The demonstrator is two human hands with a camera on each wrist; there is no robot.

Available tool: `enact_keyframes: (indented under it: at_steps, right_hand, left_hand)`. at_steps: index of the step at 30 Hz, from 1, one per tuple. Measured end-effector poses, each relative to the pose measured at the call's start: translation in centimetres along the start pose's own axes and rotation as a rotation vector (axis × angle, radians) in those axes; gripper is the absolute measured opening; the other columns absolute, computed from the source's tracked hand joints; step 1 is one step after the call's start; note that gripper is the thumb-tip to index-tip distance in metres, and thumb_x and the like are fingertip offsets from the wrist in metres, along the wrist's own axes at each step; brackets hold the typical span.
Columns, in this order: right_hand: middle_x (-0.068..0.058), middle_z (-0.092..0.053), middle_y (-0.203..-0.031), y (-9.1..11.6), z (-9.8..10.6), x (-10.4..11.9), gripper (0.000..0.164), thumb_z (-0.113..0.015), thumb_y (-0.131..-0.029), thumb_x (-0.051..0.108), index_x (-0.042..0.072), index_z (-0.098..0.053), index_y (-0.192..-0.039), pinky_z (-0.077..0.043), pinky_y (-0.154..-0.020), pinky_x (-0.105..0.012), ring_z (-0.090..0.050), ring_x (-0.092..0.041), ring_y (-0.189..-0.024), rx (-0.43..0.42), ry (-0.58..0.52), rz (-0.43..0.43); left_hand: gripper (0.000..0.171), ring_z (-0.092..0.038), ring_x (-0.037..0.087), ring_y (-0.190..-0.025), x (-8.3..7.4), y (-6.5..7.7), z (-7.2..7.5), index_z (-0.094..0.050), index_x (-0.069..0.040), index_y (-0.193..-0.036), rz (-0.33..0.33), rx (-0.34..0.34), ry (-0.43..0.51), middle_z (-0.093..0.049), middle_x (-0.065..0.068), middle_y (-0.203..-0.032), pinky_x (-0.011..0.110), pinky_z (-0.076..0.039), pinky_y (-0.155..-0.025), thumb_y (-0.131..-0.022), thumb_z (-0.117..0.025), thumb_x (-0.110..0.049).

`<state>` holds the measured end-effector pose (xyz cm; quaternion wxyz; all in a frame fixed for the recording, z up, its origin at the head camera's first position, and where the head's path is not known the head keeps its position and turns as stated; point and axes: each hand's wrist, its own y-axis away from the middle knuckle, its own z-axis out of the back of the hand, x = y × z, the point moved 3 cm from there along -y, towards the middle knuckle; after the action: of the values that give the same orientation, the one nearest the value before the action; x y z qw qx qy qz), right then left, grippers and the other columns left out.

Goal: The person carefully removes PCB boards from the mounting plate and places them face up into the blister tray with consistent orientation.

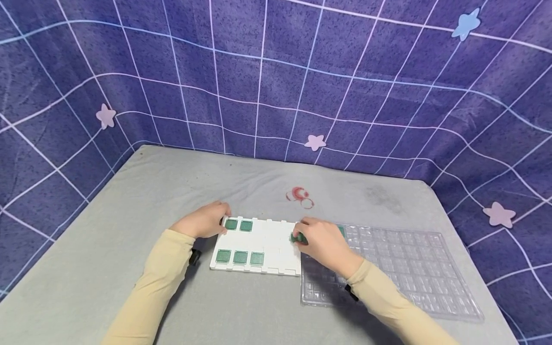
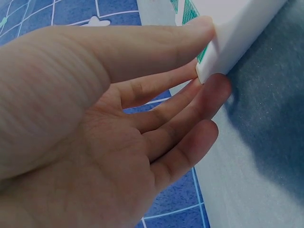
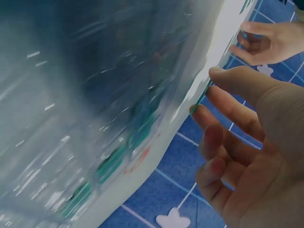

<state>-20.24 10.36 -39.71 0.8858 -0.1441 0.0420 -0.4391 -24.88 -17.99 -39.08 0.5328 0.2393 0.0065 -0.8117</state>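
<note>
A white tray (image 1: 273, 235) lies on the table with small green circuit boards on it: two at its far left corner, three along its near edge, such as the near-left board (image 1: 223, 256). My left hand (image 1: 206, 220) grips the tray's left end, thumb (image 2: 199, 33) on top and fingertips against the edge. Over the tray's right end my right hand (image 1: 325, 242) pinches a green circuit board (image 1: 296, 237) between thumb and fingers. The right wrist view shows that board (image 3: 201, 98) edge-on, tilted; the hand hides much of it in the head view.
A clear plastic blister tray (image 1: 414, 268) with rows of pockets lies right of the white tray, partly under my right forearm. Green board (image 1: 341, 231) shows at its far left. Red marks (image 1: 299, 194) stain the grey cloth (image 1: 194, 182). A purple grid curtain (image 1: 241, 86) stands behind.
</note>
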Motion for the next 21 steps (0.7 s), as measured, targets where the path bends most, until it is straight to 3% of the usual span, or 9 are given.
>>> enact_keyframes:
  at_steps: [8, 21]
  right_hand:
    - [0.007, -0.069, -0.086, 1.9, 0.4, -2.0, 0.02, -0.088, -0.077, 0.022, 0.021, -0.073, -0.091, -0.054, -0.057, -0.025, -0.063, -0.007, -0.068, -0.035, 0.017, -0.006]
    - [0.007, -0.072, -0.091, 4.7, 0.9, -4.9, 0.023, -0.089, -0.076, 0.027, 0.023, -0.075, -0.093, -0.053, -0.054, -0.028, -0.063, -0.008, -0.067, 0.05, 0.007, -0.11]
  left_hand:
    - [0.038, -0.061, 0.034, -0.115, 0.2, 0.1, 0.1, -0.061, 0.005, -0.123, -0.006, -0.006, 0.003, -0.062, 0.02, -0.123, 0.052, -0.05, -0.107, -0.089, -0.074, -0.007]
    - [0.037, -0.06, 0.036, -0.117, -0.2, 0.2, 0.2, -0.061, 0.007, -0.12, -0.024, -0.01, 0.008, -0.063, 0.021, -0.122, 0.052, -0.048, -0.108, -0.088, -0.074, -0.006]
